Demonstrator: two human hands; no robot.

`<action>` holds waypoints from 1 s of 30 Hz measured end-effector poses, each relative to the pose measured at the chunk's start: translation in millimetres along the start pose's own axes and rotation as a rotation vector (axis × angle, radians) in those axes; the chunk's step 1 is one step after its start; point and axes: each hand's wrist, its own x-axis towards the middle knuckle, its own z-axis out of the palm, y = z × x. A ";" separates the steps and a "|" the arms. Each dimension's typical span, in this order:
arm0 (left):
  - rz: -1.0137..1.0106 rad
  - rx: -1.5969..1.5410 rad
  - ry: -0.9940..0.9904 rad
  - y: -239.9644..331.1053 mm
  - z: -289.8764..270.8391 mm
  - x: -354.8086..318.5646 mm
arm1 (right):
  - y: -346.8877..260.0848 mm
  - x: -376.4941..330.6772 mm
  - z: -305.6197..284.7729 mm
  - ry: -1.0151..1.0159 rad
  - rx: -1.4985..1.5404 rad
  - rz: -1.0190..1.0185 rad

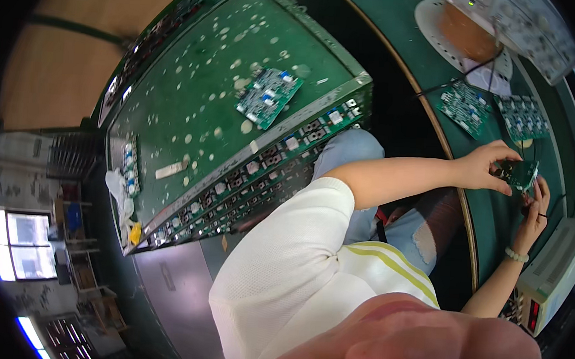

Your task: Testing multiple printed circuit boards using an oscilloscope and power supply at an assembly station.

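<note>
My left hand (487, 167) grips a small green circuit board (521, 174) by its left edge, holding it tilted above the green bench. The fingers of my right hand (534, 211) close on the board's lower right edge; a small dark shape shows between them, too small to name. A dark cable runs down close to the held board. Just beyond my hands, two populated green circuit boards, one on the left (465, 108) and one on the right (523, 117), lie on the bench.
An instrument with knobs (540, 37) stands at the far right. A box with a red display (555, 275) sits near my right forearm. To the left, a green-topped rack (195, 75) carries another circuit board (268, 98), with rows of boards below. The bench (392, 21) has a raised brown edge.
</note>
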 end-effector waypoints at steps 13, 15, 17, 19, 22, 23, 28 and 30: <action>0.425 0.594 0.280 6.6 -5.4 -8.8 | -57.0 2.8 47.5 -0.022 -0.121 0.145; 0.481 0.584 0.265 13.5 -4.6 -7.4 | -66.3 3.9 55.0 -0.026 -0.352 -0.050; 0.517 0.581 0.166 8.0 11.5 -10.4 | -82.1 -19.2 41.4 0.041 -0.453 -0.027; 0.653 0.607 0.051 5.0 17.6 -6.2 | -109.1 -36.7 24.8 0.055 -0.582 -0.010; 0.627 0.661 -0.099 1.5 14.5 -4.7 | -156.0 -74.4 -7.1 0.171 -0.746 -0.100; 0.596 0.716 -0.131 2.5 11.5 -4.4 | -175.4 -91.1 -18.4 0.227 -0.814 -0.099; 0.465 0.931 -0.313 -1.9 -11.1 -2.4 | -295.3 -207.2 -66.8 0.572 -1.385 -0.037; 0.442 0.936 -0.338 -3.2 -8.2 -0.5 | -338.6 -268.8 -95.4 0.740 -1.426 -0.022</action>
